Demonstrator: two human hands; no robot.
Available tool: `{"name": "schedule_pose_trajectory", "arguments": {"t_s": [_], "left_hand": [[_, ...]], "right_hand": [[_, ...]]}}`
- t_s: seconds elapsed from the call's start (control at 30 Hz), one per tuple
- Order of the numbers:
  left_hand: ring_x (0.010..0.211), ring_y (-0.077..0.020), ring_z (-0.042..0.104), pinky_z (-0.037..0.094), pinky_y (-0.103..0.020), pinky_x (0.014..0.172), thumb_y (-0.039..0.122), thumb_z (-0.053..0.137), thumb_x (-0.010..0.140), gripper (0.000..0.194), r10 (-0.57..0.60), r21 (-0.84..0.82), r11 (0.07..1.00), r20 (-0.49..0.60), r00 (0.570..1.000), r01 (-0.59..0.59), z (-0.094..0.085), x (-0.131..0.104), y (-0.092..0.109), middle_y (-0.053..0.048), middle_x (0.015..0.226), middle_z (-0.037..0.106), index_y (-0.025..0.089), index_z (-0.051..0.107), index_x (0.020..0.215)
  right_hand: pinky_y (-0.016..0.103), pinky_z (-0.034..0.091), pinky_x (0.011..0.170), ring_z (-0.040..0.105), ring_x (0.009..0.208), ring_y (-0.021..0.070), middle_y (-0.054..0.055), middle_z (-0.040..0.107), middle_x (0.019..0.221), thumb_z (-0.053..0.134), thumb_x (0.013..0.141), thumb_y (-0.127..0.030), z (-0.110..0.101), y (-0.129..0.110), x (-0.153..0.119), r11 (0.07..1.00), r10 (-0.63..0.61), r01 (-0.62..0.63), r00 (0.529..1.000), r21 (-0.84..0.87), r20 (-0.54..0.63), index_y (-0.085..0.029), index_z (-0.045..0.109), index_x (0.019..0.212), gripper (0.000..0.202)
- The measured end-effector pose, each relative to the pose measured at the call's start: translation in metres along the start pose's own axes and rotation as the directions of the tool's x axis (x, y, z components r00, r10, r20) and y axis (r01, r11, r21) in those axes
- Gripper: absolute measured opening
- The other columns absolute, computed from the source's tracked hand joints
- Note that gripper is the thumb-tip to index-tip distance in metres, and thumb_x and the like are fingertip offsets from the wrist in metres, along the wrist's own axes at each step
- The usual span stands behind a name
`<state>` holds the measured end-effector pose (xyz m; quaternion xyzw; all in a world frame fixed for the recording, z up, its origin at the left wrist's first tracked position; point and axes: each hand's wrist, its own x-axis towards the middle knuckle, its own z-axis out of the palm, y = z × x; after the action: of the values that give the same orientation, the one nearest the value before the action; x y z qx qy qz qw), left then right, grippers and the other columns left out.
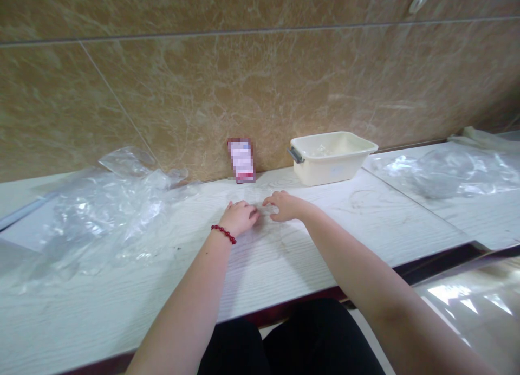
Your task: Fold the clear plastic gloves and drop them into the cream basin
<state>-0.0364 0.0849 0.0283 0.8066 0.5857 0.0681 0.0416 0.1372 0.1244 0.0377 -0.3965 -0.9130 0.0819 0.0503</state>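
Left hand: fingers curled in, can't tell if that grip has hold of anything. Right hand is half open, finger and thumb apart, nothing I can make out in it. Might be something clear between them on the counter, too faint to say. Phone is straight past my left, the nearer hand, long side running up the wall.
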Motion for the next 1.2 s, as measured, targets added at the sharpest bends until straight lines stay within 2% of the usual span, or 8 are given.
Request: {"name": "schedule_pose_trajectory", "arguments": {"t_s": [0.13, 0.23, 0.37, 0.47, 0.63, 0.73, 0.93, 1.2], "left_hand": [[0.106, -0.0239, 0.04, 0.019, -0.045, 0.094, 0.036, 0.04, 0.076, 0.026, 0.027, -0.039, 0.999, -0.007, 1.0, -0.027, 0.0, 0.0, 0.0, -0.008, 0.106, 0.053, 0.022, 0.059, 0.086], [0.111, -0.0248, 0.036, 0.02, -0.044, 0.094, 0.035, 0.04, 0.076, 0.024, 0.028, -0.058, 0.998, 0.006, 1.0, -0.027, 0.002, 0.001, 0.0, -0.007, 0.109, 0.052, 0.022, 0.056, 0.088], [0.107, -0.0253, 0.041, 0.022, -0.043, 0.092, 0.037, 0.041, 0.075, 0.029, 0.008, -0.06, 0.998, 0.006, 1.0, -0.008, 0.005, 0.003, -0.002, -0.01, 0.106, 0.054, 0.021, 0.053, 0.095], [0.11, -0.0249, 0.038, 0.021, -0.042, 0.093, 0.037, 0.042, 0.075, 0.035, -0.002, -0.075, 0.997, -0.005, 1.0, 0.002, 0.006, 0.004, -0.002, -0.011, 0.112, 0.051, 0.02, 0.049, 0.105], [0.121, -0.0245, 0.02, 0.013, -0.046, 0.096, 0.038, 0.042, 0.076, 0.041, 0.037, -0.129, 0.991, 0.016, 0.999, -0.035, 0.01, 0.006, 0.0, -0.007, 0.129, 0.034, 0.022, 0.042, 0.114], [0.121, -0.0262, 0.02, 0.011, -0.048, 0.095, 0.042, 0.041, 0.075, 0.043, 0.061, -0.162, 0.985, 0.055, 0.997, -0.051, 0.011, 0.007, 0.002, -0.008, 0.13, 0.033, 0.024, 0.043, 0.114], [0.121, -0.0311, 0.019, 0.01, -0.054, 0.092, 0.057, 0.033, 0.072, 0.054, 0.045, -0.161, 0.987, 0.146, 0.988, -0.021, 0.009, 0.004, 0.0, -0.01, 0.132, 0.029, 0.028, 0.042, 0.116], [0.121, -0.031, 0.018, 0.01, -0.053, 0.092, 0.058, 0.03, 0.073, 0.055, -0.015, -0.116, 0.993, 0.148, 0.989, 0.033, 0.011, 0.003, -0.011, -0.009, 0.133, 0.027, 0.029, 0.039, 0.118]], "right_hand": [[0.031, 0.032, 0.082, 0.047, 0.092, 0.0216, 0.007, 0.053, 0.096, 0.054, 0.063, -0.028, 0.0, 0.001, 0.001, 1.0, -0.006, 0.007, 0.999, -0.011, 0.038, -0.027, 0.054, 0.105, 0.041], [0.032, 0.032, 0.083, 0.048, 0.092, 0.0215, 0.007, 0.054, 0.097, 0.051, 0.068, -0.038, -0.001, 0.001, 0.001, 1.0, 0.013, -0.013, 0.999, -0.007, 0.036, -0.026, 0.055, 0.104, 0.039], [0.034, 0.03, 0.085, 0.049, 0.093, 0.0217, 0.009, 0.055, 0.097, 0.043, 0.073, -0.049, 0.0, 0.003, 0.002, 0.999, 0.036, -0.036, 0.999, 0.007, 0.0, -0.024, 0.056, 0.102, 0.041], [0.034, 0.031, 0.084, 0.049, 0.092, 0.0222, 0.01, 0.056, 0.096, 0.044, 0.074, -0.044, 0.003, 0.006, 0.004, 0.999, 0.041, -0.04, 0.999, -0.033, 0.004, -0.024, 0.057, 0.102, 0.037], [0.033, 0.032, 0.084, 0.049, 0.092, 0.022, 0.007, 0.055, 0.098, 0.051, 0.07, -0.038, 0.006, 0.01, 0.006, 0.999, 0.022, -0.021, 0.999, -0.027, 0.029, -0.028, 0.055, 0.105, 0.037], [0.031, 0.032, 0.083, 0.049, 0.092, 0.0215, 0.007, 0.056, 0.096, 0.053, 0.068, -0.039, 0.005, 0.011, 0.005, 1.0, 0.007, -0.007, 1.0, 0.005, 0.028, -0.028, 0.056, 0.104, 0.038], [0.03, 0.035, 0.08, 0.049, 0.093, 0.0233, 0.007, 0.055, 0.101, 0.056, 0.063, -0.045, 0.0, 0.013, 0.003, 0.991, 0.131, -0.13, 0.987, -0.018, 0.095, -0.028, 0.052, 0.111, 0.051], [0.029, 0.036, 0.078, 0.049, 0.094, 0.0233, 0.006, 0.054, 0.103, 0.06, 0.057, -0.048, -0.014, 0.008, -0.004, 0.973, 0.23, -0.232, 0.957, -0.011, 0.177, -0.031, 0.047, 0.115, 0.061]]}}
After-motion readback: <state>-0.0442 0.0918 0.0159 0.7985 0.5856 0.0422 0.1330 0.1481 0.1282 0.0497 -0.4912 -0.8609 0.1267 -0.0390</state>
